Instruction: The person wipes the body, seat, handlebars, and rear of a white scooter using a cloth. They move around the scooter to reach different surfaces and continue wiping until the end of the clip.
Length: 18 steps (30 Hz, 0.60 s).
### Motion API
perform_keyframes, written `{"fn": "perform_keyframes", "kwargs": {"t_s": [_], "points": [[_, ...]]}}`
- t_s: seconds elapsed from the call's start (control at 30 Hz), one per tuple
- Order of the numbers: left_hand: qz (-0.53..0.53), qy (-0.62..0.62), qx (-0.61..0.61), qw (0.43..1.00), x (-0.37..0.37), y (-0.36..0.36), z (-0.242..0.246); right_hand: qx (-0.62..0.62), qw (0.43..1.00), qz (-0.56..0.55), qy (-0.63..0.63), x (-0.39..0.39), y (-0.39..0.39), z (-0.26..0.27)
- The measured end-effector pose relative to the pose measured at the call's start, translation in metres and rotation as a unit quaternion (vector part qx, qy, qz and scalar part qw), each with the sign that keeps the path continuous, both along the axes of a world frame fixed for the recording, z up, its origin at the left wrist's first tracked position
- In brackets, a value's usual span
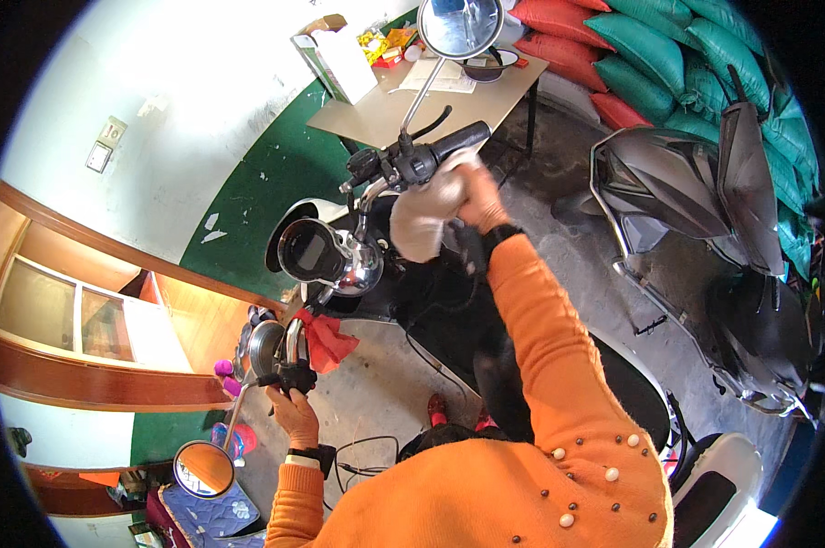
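My left hand (294, 416) is closed around the left handlebar grip of a scooter, below its black switch housing (296, 378). A whitish cloth (423, 216), blurred by motion, is in my right hand (479, 193), beside the right handlebar grip (460, 140). Whether the cloth touches the scooter there cannot be told. Between the handlebars sits the round chrome-rimmed instrument display (311, 251). A red cloth (327, 340) is tied on the left handlebar. Round mirrors stand on stalks at the right (460, 26) and left (204, 469).
A table (378, 120) holding a box, papers and a bowl stands ahead. A second, dark scooter (666, 192) is parked at the right, with stacked green and red sacks (635, 51) behind it. A cable (364, 445) lies on the floor near my feet.
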<state>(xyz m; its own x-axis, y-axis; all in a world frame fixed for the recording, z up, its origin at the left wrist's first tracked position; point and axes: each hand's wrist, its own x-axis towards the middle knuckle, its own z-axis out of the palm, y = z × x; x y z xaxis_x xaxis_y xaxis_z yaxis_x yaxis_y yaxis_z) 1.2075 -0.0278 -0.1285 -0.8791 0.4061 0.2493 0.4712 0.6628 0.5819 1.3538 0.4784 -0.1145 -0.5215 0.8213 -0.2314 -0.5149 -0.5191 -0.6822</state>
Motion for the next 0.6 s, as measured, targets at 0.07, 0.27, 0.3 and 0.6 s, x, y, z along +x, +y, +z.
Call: {"fn": "perform_keyframes", "kwargs": {"t_s": [0.07,0.27,0.3,0.6], "points": [[-0.008,-0.002,0.008,1.000,0.001,0.001,0.002,0.025,0.999,-0.013,0.047,-0.008,-0.031,0.001],[-0.027,-0.041,0.081,0.995,0.001,0.005,0.004,0.315,0.891,-0.304,-0.123,-0.003,-0.043,0.016],[-0.022,-0.026,0.068,0.997,0.001,0.005,0.004,0.445,0.801,-0.349,-0.196,0.002,-0.034,0.021],[-0.020,-0.009,0.049,0.999,-0.002,0.001,-0.002,0.451,0.684,-0.301,-0.488,0.022,0.029,0.077]]}}
